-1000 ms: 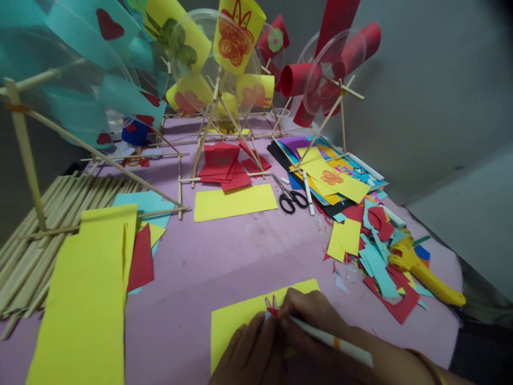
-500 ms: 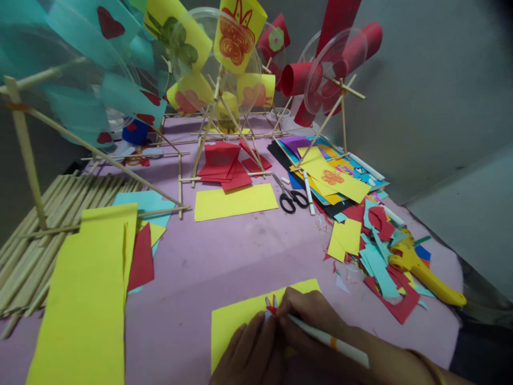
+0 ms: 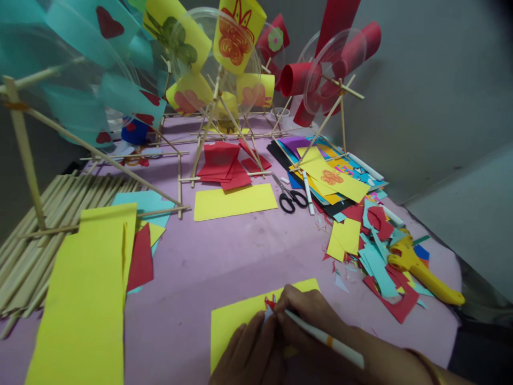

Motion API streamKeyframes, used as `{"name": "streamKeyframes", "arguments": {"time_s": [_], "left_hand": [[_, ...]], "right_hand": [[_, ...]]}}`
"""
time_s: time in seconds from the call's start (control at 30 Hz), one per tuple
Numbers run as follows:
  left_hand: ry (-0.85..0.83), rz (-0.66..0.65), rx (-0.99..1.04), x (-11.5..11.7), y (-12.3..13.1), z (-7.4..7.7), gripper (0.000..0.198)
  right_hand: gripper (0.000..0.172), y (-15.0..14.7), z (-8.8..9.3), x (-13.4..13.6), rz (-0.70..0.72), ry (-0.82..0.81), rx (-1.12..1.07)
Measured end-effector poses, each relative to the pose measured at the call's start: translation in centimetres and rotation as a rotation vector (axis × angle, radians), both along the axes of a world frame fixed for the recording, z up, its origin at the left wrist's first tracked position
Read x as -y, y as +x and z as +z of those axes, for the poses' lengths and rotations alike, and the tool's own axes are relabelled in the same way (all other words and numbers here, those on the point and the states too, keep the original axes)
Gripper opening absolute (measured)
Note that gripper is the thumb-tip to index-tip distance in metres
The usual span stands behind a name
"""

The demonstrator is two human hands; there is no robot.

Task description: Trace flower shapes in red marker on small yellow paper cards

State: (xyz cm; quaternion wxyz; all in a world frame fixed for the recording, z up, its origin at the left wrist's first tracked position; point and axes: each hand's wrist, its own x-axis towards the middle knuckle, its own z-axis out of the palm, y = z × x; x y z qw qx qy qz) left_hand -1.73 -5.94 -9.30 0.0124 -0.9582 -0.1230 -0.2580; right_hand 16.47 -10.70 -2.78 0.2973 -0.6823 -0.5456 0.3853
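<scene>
Slanting from right grip (image 3: 306, 313) — white marker (image 3: 325, 339)

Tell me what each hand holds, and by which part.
The right hand holds a slim orange-banded white marker near its writing end. The left hand lies on a yellow rectangular paper sheet, no grip visible.

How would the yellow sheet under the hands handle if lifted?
The yellow sheet looks thin, so probably light. It may flex: similar yellow paper at the top curves. The left hand resting on it might hold it down.
</scene>
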Motion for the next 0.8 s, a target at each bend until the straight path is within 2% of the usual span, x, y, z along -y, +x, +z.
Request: {"name": "streamKeyframes", "arguments": {"time_s": [0.17, 0.47, 0.8], "left_hand": [[-0.028, 0.026, 0.038, -0.02, 0.18, 0.31, 0.031], [-0.010, -0.002, -0.005, 0.07, -0.09, -0.32, 0.031], [-0.015, -0.004, 0.003, 0.08, -0.06, -0.10, 0.030]], "right_hand": [[0.007, -0.05, -0.53, 0.03, -0.002, 0.039, 0.000], [0.006, -0.28, -0.63, -0.03, -0.023, 0.113, -0.029], [0.007, -0.24, -0.76, 0.08, -0.027, 0.115, -0.093]]}}
